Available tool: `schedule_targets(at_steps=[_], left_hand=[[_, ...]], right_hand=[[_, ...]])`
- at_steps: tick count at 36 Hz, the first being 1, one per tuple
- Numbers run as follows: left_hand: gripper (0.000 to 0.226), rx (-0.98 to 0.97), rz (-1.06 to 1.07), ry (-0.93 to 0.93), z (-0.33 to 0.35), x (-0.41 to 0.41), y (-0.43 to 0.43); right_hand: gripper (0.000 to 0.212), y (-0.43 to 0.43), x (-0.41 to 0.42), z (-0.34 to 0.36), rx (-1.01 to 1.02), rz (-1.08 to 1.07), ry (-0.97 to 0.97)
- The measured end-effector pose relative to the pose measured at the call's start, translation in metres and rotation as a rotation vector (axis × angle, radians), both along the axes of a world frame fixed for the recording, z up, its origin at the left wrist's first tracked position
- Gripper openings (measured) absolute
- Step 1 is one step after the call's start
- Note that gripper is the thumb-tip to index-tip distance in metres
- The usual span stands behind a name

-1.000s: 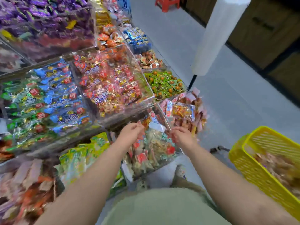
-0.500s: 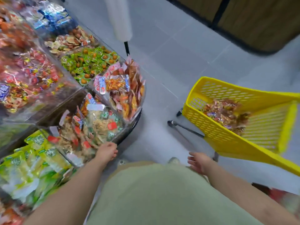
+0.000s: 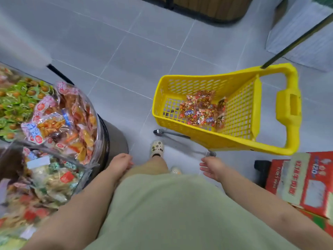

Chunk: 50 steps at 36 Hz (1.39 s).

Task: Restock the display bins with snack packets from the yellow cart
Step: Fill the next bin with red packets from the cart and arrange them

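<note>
Display bins (image 3: 98,127) at left, heaped with stock. Yellow cart (image 3: 207,77) stands on the floor, ahead and right of the body. Snack packets (image 3: 201,109) lie piled in its bottom. Right hand (image 3: 211,167) is empty with loose fingers and nearer; the packets lie straight forward of it. Left hand (image 3: 119,164) is empty, loosely curled, beside the bins. Likely a right-hand reach.

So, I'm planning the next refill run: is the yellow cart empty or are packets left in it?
Nearly empty: one small pile of red snack packets lies on the mesh bottom of the yellow cart.
</note>
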State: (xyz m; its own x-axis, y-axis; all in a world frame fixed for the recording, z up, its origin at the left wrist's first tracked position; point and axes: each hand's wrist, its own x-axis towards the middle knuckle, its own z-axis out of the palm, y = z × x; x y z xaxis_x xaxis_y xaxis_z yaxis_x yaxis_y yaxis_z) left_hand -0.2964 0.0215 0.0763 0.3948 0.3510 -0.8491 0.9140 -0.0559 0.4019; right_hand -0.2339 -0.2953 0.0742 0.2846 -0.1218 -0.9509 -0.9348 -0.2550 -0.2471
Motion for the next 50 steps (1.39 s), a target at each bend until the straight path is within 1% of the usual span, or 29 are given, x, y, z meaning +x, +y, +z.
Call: schedule_targets(at_steps=[4, 9, 12, 17, 22, 25, 26, 28, 29, 30, 33, 37, 40, 42, 43, 46, 48, 50], left_hand=[[0.012, -0.013, -0.086, 0.025, -0.008, 0.048, 0.004], [0.014, -0.058, -0.154, 0.044, -0.013, 0.115, 0.014], [0.017, -0.059, -0.199, 0.057, -0.013, 0.158, 0.023], [0.014, -0.013, -0.301, 0.048, -0.019, 0.233, 0.033], [0.016, -0.003, -0.37, 0.016, -0.029, 0.292, 0.029], [0.014, 0.029, -0.435, 0.007, -0.043, 0.315, 0.014], [0.014, 0.051, -0.454, -0.001, -0.05, 0.321, 0.008], [0.034, 0.087, -0.459, 0.003, -0.068, 0.328, -0.004], [0.041, 0.093, -0.445, 0.009, -0.078, 0.331, -0.009], [0.043, 0.087, -0.427, 0.006, -0.089, 0.332, -0.014], [0.036, 0.112, -0.359, -0.009, -0.118, 0.331, -0.03], [0.032, 0.335, -0.275, -0.023, -0.145, 0.321, -0.041], [0.032, 0.45, -0.253, -0.067, -0.153, 0.316, -0.044], [0.031, 0.469, -0.252, -0.085, -0.156, 0.316, -0.044], [0.031, 0.475, -0.253, -0.094, -0.156, 0.316, -0.043], [0.031, 0.489, -0.254, -0.121, -0.157, 0.317, -0.042], [0.031, 0.493, -0.248, -0.131, -0.157, 0.316, -0.042], [0.031, 0.493, -0.248, -0.127, -0.156, 0.316, -0.043]], right_hand=[[0.006, 0.003, 0.026, 0.003, 0.001, -0.008, 0.005], [0.005, 0.01, 0.071, 0.01, -0.048, -0.059, -0.055], [0.01, 0.015, 0.1, 0.013, -0.058, -0.088, -0.048], [0.028, 0.02, 0.156, 0.013, -0.035, -0.153, -0.057], [0.029, 0.023, 0.205, 0.0, 0.002, -0.22, -0.063], [0.029, 0.026, 0.23, -0.023, 0.002, -0.202, -0.058], [0.029, 0.026, 0.237, -0.034, 0.001, -0.185, -0.06], [0.03, 0.028, 0.248, -0.058, -0.026, -0.122, -0.049], [0.032, 0.029, 0.253, -0.071, -0.051, -0.064, -0.041], [0.032, 0.029, 0.257, -0.085, -0.078, 0.012, -0.04], [0.037, 0.032, 0.269, -0.123, -0.152, 0.195, -0.058], [0.045, 0.034, 0.279, -0.169, -0.245, 0.335, -0.065], [0.064, 0.037, 0.277, -0.198, -0.247, 0.266, -0.044], [0.073, 0.04, 0.276, -0.214, -0.252, 0.283, -0.021], [0.074, 0.042, 0.276, -0.22, -0.282, 0.307, -0.015], [0.063, 0.045, 0.275, -0.234, -0.364, 0.307, -0.05], [0.057, 0.047, 0.273, -0.235, -0.334, 0.295, -0.071], [0.054, 0.048, 0.27, -0.231, -0.275, 0.332, -0.091]])
